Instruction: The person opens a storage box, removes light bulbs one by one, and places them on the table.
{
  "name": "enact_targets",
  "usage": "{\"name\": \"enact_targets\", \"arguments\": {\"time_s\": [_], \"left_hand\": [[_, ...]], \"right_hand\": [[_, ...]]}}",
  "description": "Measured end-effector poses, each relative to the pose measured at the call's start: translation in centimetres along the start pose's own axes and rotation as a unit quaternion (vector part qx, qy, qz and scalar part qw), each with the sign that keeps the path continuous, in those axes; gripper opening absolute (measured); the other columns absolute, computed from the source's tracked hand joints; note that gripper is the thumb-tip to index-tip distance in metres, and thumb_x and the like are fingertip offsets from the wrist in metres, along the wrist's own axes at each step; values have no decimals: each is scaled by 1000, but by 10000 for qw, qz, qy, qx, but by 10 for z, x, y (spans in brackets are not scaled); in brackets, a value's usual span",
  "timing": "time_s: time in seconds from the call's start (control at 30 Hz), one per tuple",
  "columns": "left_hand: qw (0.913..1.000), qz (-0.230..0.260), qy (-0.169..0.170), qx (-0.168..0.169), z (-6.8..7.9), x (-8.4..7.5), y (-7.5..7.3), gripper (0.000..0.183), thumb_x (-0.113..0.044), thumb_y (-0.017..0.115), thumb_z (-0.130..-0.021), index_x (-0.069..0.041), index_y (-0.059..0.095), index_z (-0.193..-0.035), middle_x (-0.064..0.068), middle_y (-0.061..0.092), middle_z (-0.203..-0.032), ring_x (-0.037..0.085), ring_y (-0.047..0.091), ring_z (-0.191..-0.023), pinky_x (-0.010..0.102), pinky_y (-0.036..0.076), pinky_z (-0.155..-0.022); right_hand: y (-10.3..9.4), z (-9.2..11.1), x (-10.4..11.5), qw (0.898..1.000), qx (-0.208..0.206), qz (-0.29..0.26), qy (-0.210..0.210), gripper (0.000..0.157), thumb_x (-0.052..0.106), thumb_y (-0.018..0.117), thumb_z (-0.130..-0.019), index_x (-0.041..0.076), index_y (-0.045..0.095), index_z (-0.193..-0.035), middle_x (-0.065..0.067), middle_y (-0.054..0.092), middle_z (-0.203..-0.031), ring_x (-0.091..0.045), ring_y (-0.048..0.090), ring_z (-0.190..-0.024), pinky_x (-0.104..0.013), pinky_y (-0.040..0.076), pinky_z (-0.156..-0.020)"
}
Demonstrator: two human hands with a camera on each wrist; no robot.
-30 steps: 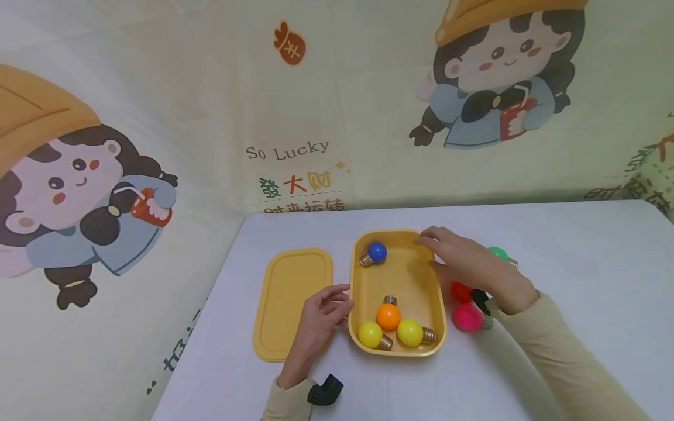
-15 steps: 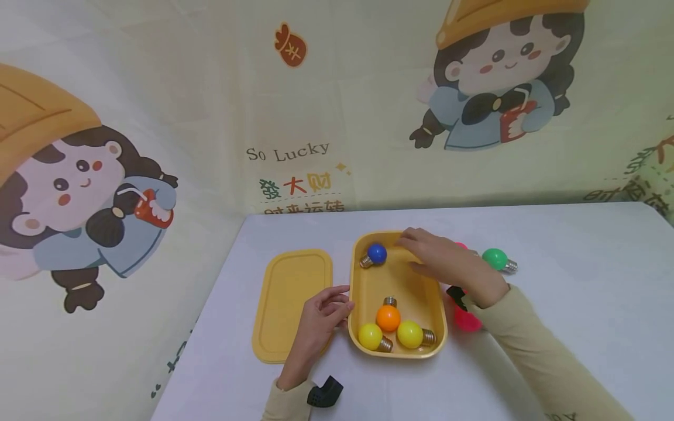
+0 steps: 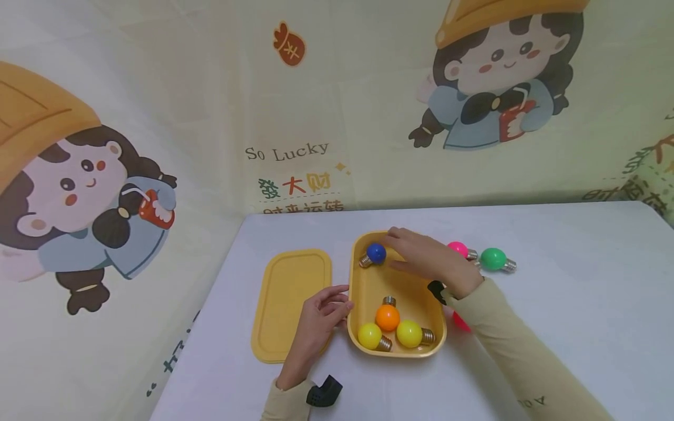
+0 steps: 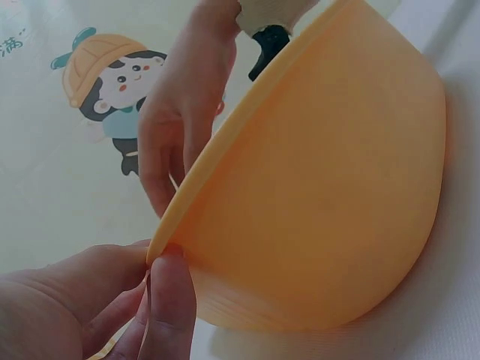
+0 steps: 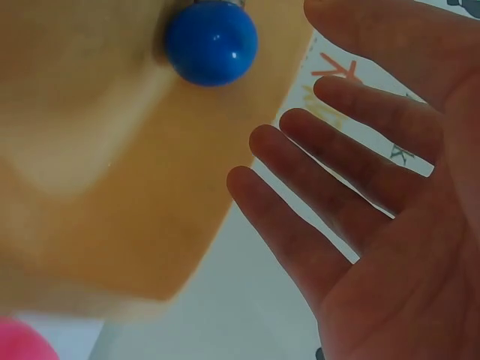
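My left hand (image 3: 323,313) pinches the left rim of a yellow plastic box (image 3: 351,275). In the left wrist view its thumb (image 4: 172,289) lies against the box's outer wall, just under the rim. Over the far part of the box is my right hand (image 3: 421,251), with nothing held; the right wrist view shows its fingers (image 5: 281,225) spread and straight. Its fingertips come close to a blue light bulb (image 3: 376,252) in the far left corner of the box. An orange bulb (image 3: 387,317) and two yellow bulbs (image 3: 370,335) lie at the near end inside.
A yellow lid (image 3: 295,304) lies flat left of the box, partly behind my left forearm. Right of the box lie a pink bulb (image 3: 457,249) and a green bulb (image 3: 494,258). A red-pink bulb (image 3: 461,321) is mostly hidden by my right sleeve. A printed cloth hangs behind.
My right hand has moved left from the box's right rim across its far part to beside the blue bulb. The left hand and the bulbs have stayed put.
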State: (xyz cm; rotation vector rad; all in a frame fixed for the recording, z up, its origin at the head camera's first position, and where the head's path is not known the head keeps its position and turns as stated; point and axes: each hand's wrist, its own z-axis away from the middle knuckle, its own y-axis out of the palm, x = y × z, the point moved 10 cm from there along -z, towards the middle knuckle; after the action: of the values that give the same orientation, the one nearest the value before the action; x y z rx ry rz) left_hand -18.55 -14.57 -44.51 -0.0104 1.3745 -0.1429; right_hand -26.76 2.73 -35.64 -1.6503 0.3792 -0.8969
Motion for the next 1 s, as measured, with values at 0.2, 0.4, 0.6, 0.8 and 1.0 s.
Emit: {"name": "enact_targets", "arguments": {"time_s": [0.2, 0.4, 0.6, 0.8, 1.0], "left_hand": [[10000, -29, 14, 22, -1, 0, 0, 42, -20, 75, -90, -6, 63, -128, 13, 64, -106, 16, 63, -74, 22, 58, -69], [10000, -58, 27, 17, -1, 0, -1, 43, -22, 74, -90, -6, 63, -128, 12, 64, -107, 16, 64, -76, 22, 58, -69], [9999, -114, 16, 8, -2, 1, -1, 43, -22, 74, -90, -7, 63, -128, 12, 65, -108, 16, 64, -77, 22, 58, -70], [9998, -175, 36, 12, -2, 0, 0, 43, -24, 75, -90, -7, 63, -128, 12, 65, -108, 16, 65, -79, 22, 58, -70], [9998, -185, 1, -11, -2, 2, -1, 44, -24, 74, -90, -7, 63, -129, 12, 65, -107, 16, 64, -77, 22, 58, -70]], "right_hand": [[2, -9, 2, 9999, -45, -89, -136, 39, 19, 69, -94, 2, 60, -128, -16, 62, -119, -29, 61, -106, -46, 53, -96], [9, -20, 0, 9998, 34, -66, -189, 36, 17, 70, -93, 2, 62, -125, -15, 64, -115, -27, 63, -101, -44, 53, -96], [18, -27, -3, 9998, 145, -17, -137, 38, 16, 72, -91, 3, 61, -126, -14, 63, -113, -26, 63, -97, -42, 54, -95], [19, -29, 1, 9995, 163, 27, -268, 37, 12, 72, -91, 1, 59, -124, -16, 62, -111, -27, 63, -96, -43, 55, -93], [25, -32, -1, 9994, 302, -20, -151, 37, 13, 70, -92, 3, 60, -126, -16, 61, -115, -28, 62, -101, -43, 53, -97]]}}
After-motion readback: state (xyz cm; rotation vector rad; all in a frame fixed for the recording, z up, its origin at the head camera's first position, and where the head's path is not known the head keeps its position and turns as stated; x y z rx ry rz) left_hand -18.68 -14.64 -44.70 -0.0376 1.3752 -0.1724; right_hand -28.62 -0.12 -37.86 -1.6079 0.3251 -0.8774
